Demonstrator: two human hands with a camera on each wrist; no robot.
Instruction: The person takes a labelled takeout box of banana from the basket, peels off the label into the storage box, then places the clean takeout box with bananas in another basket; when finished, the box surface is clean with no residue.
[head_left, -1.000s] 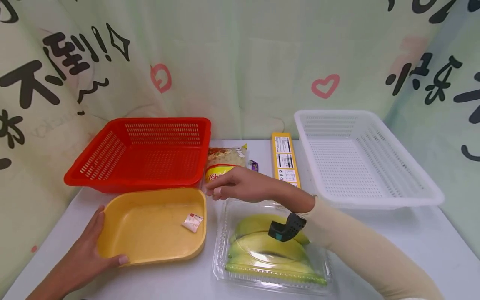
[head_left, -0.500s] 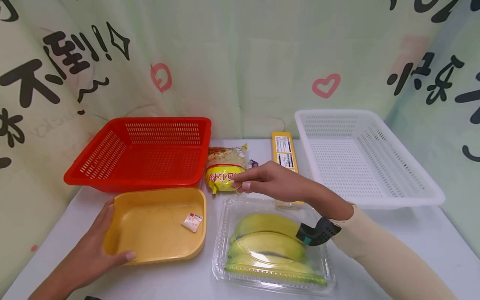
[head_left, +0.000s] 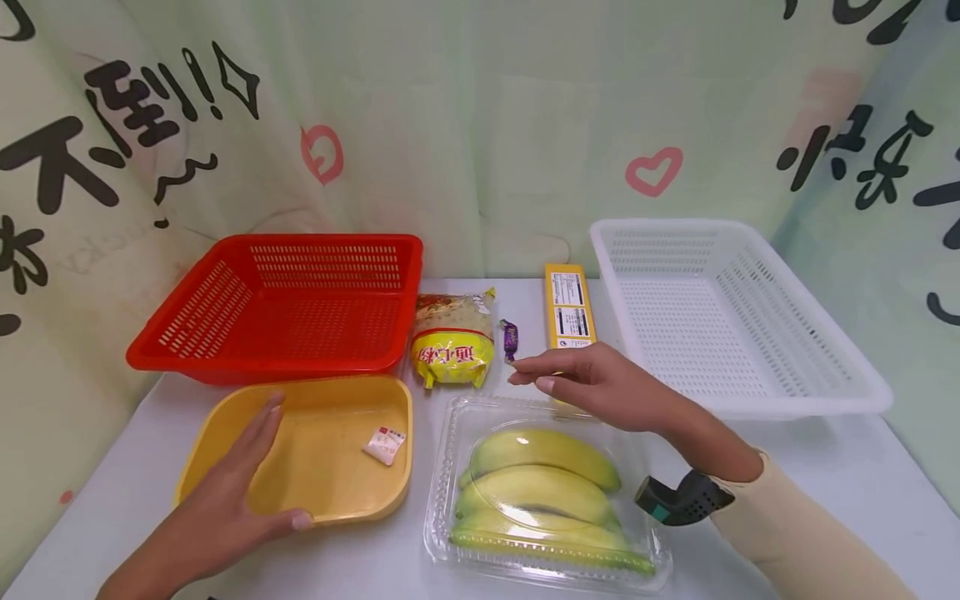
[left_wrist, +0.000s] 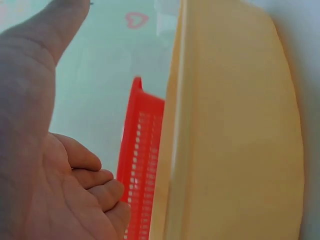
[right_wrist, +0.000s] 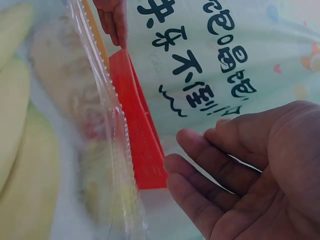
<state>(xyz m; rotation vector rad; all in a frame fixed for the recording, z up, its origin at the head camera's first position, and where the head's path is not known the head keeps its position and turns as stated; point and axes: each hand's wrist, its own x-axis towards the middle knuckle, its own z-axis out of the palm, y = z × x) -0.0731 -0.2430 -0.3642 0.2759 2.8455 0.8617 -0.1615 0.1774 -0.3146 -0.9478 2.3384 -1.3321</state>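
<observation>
A yellow tub (head_left: pixel 322 450) lies at the left front of the table, with a small white wrapped packet (head_left: pixel 385 446) inside. Over its left part hovers my left hand (head_left: pixel 225 492), fingers extended and holding nothing. The left wrist view shows that palm apart from the tub's rim (left_wrist: pixel 182 125). My right hand (head_left: pixel 600 387) hangs above the far edge of a clear clamshell box (head_left: pixel 442 500) of bananas (head_left: pixel 532 492), gripping nothing. Just left of its fingertips is a purple-wrapped candy (head_left: pixel 510 340). In the right wrist view, its fingers (right_wrist: pixel 195 195) are loosely bent.
A red basket (head_left: pixel 273 367) stands behind the tub, and a white basket (head_left: pixel 750 404) at the back right. Between them lie a yellow-labelled food bag (head_left: pixel 452 342) and a long yellow box (head_left: pixel 570 304), its near end covered by the right hand. A printed curtain (head_left: pixel 480 142) hangs behind.
My right hand has moved right, from beside the tub past the food bag, uncovering the bag and candy. The left hand has let go of the tub's left side and shifted right over it.
</observation>
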